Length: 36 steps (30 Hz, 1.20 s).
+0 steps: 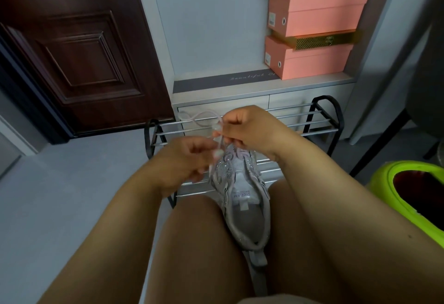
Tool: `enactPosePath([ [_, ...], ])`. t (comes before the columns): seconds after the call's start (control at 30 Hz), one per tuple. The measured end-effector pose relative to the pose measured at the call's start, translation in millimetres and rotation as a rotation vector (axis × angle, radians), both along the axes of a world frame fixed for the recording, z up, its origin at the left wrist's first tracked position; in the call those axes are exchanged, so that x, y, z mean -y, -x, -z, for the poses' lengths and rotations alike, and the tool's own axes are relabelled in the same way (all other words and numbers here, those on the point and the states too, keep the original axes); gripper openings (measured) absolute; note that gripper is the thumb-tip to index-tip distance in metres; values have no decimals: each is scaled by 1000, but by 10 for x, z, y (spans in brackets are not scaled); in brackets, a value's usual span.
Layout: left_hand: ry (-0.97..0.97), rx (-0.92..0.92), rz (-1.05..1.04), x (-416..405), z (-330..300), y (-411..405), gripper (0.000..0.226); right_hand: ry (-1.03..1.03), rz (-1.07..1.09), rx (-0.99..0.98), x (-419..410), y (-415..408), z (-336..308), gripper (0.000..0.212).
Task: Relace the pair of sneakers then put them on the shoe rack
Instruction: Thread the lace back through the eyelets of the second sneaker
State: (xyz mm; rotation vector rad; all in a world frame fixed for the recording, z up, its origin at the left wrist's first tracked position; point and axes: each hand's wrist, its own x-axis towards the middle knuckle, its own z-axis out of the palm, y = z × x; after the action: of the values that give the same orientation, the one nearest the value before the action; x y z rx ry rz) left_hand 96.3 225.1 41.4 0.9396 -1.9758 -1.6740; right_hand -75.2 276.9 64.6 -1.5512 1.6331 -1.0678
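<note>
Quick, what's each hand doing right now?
Left hand: pinching the pale pink shoelace.
Right hand: also pinching that lace, above the glittery grey sneaker.

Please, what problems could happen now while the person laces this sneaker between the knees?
1. The sneaker is only wedged between the thighs, heel toward the person. A hard pull on the lace might tip it or let it slide down.
2. Both hands, left hand and right hand, pinch the lace and neither holds the shoe, so nothing else steadies it.
3. The loose loop of lace hangs near the bars of the shoe rack and could possibly catch there.
</note>
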Motion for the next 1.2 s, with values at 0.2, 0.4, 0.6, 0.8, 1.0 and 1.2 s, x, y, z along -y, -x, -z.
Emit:
enactPosePath([
  [0.2,113,-59,-186,-119,234,36,18,-5,62,-29,-65,-56,69,26],
  [0.4,-10,-223,-397,-184,451,50,6,-141,188,-275,-227,13,372,54],
  [0.6,114,-208,-407,-210,512,68,12,-135,238,-586,-298,-105,645,40],
  [0.8,128,-204,-417,-210,543,72,16,-120,189,-476,-321,-106,571,23],
  [1.0,173,-198,-462,-183,552,62,9,-129,199,-437,-315,-103,597,26],
  [1.2,164,-220,-417,-212,580,86,11,-93,181,-440,-298,-115,625,17],
])
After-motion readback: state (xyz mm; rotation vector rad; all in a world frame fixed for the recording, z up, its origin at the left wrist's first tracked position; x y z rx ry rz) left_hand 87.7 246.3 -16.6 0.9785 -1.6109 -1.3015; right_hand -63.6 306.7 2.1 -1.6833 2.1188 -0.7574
